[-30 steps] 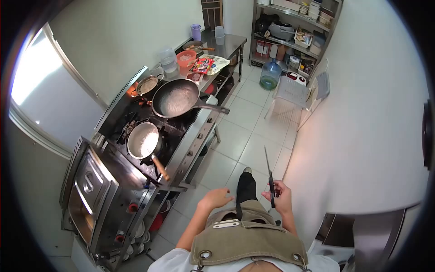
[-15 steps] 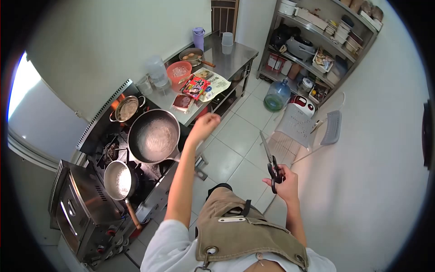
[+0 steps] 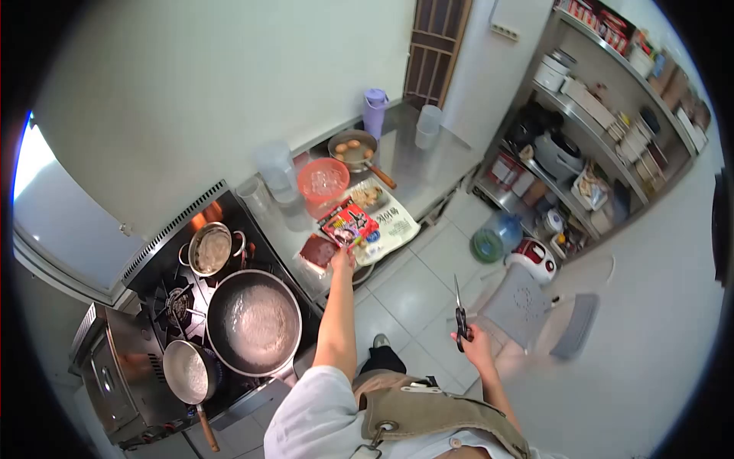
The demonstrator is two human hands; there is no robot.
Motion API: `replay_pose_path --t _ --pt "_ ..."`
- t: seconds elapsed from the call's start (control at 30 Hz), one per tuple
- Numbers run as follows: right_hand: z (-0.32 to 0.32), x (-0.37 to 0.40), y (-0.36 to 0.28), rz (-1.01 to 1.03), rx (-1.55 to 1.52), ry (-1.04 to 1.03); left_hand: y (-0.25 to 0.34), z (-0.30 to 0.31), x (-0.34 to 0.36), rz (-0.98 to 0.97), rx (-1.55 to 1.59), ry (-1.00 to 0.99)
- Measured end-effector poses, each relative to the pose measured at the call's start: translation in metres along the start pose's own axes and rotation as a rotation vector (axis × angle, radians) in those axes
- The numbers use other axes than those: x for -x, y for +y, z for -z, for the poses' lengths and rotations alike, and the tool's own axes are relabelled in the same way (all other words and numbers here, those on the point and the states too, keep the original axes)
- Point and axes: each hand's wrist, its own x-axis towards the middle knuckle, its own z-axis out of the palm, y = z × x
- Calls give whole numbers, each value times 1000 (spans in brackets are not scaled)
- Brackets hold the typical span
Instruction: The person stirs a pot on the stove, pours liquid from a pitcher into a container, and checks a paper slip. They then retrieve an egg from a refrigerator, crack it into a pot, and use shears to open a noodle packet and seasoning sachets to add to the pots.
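My right hand [image 3: 475, 342] is closed around the black handles of a pair of scissors [image 3: 460, 315], its blades pointing away from me. At the counter's front edge, my left hand [image 3: 343, 258] reaches in where a dark red packet [image 3: 318, 250] and a red instant noodle packet [image 3: 349, 222] meet. Its fingers look drawn together at the packets' edges; what they grip, if anything, is too small to make out. Beneath and beside the noodle packet lies a white printed food package [image 3: 393, 224].
On the stove stand a large pan of liquid [image 3: 254, 323], a small saucepan [image 3: 186, 371] and a two-handled pot [image 3: 211, 252]. A pink bowl [image 3: 323, 182] and a pan with eggs [image 3: 353, 149] sit on the counter. A water jug [image 3: 497, 239] and chair [image 3: 520, 304] are to the right.
My left hand has moved forward from above the floor to the packets on the counter. My right hand still holds the scissors. The view has shifted toward the counter.
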Motion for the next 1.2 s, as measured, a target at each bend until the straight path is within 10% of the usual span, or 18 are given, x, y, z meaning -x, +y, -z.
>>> replay_pose_path --t 0.37,0.83,0.97,1.13,1.2 --pt "-138 -308 -51 426 366 -126 118 -97 141 -554 -20 3" --pt "-211 -380 -115 608 603 -300 137 -72 269 -638 -629 255" --pt "-201 -352 -114 741 440 -244 122 -66 289 -616 -574 184" --pt "-113 -190 -162 663 -388 -945 107 -51 316 -492 -233 10" --pt "-62 -117 -181 798 -364 -916 107 -56 342 -451 -133 -31"
